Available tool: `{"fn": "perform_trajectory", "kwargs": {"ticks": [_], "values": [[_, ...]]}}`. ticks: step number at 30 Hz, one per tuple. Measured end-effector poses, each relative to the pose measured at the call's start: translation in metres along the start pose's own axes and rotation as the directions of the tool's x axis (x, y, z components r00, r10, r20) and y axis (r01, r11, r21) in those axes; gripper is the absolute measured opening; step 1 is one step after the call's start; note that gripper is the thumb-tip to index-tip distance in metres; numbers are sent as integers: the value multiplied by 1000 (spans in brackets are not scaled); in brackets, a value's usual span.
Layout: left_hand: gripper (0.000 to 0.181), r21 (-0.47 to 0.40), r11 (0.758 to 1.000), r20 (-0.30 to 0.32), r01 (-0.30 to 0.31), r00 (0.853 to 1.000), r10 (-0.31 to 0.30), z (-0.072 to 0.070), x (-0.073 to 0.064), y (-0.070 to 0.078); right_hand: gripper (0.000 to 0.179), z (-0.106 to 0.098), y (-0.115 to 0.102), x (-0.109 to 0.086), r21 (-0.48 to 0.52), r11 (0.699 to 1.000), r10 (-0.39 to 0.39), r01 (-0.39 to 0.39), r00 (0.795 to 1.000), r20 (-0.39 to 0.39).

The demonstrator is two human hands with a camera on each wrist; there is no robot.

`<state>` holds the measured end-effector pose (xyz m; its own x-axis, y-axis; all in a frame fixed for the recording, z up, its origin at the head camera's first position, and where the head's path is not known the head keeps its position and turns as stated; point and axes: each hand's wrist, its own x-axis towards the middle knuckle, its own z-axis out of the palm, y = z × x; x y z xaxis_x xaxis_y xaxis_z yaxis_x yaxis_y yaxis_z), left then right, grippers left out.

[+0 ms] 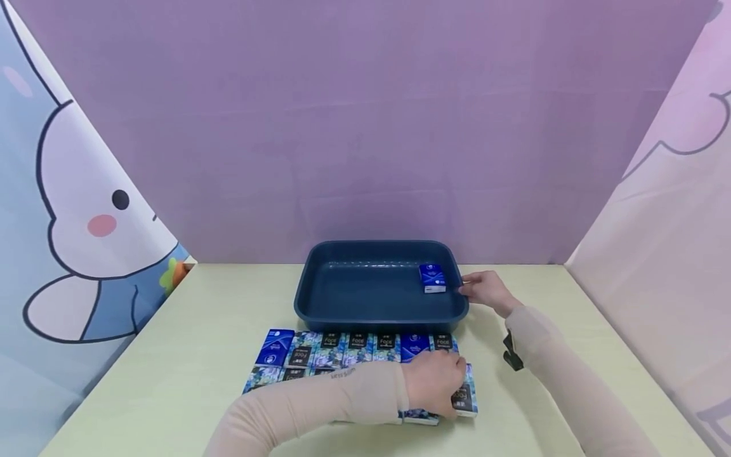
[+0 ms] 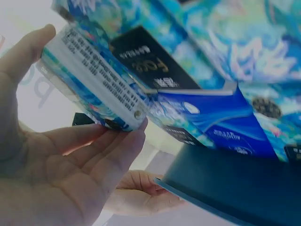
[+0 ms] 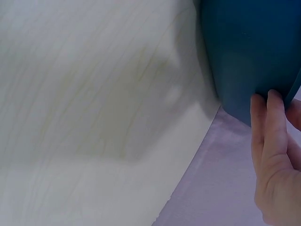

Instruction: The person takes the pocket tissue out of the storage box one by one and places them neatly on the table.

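My left hand (image 1: 436,381) is over the right end of rows of small tissue packs. Between its thumb and fingertips it grips a floral tissue pack (image 2: 94,77), whose printed side faces the wrist camera. Several floral packs with black "Face" labels and a few blue packs lie side by side on the table, partly hidden by the left forearm. My right hand (image 1: 488,292) pinches the right rim of a dark blue basin (image 1: 365,314), its fingers (image 3: 275,125) against the outer wall. Inside the basin, a blue tissue pack (image 1: 433,279) lies near the right wall.
The pale table (image 1: 228,298) runs back to a purple cloth backdrop (image 1: 365,127). Cartoon-printed cloths hang at the left and right sides. A black strap piece (image 1: 512,354) hangs at the right wrist.
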<state>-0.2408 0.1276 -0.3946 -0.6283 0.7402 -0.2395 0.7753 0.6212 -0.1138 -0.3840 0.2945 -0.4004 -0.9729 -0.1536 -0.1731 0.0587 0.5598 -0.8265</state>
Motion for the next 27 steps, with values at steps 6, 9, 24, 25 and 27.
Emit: {"fn": "perform_trajectory", "kwargs": {"ticks": [6,9,24,25,27], "values": [[82,13,1000,-50,-5,999,5,2,-6,7,43,-1,0,-1,25,1000,4,-4,1000,-5],[81,13,1000,-57,2,998,-2,5,-8,8,42,0,0,-2,30,1000,5,-5,1000,-12],[76,41,999,-126,22,992,-17,24,-14,9,45,-4,-1,-5,53,998,-18,18,1000,0],[75,35,999,-124,24,992,-20,24,-14,8,45,-3,-1,-5,55,998,-14,14,1000,-4],[74,27,999,-124,24,992,-21,25,-14,9,43,-2,0,-5,56,998,-10,11,1000,-13]]}}
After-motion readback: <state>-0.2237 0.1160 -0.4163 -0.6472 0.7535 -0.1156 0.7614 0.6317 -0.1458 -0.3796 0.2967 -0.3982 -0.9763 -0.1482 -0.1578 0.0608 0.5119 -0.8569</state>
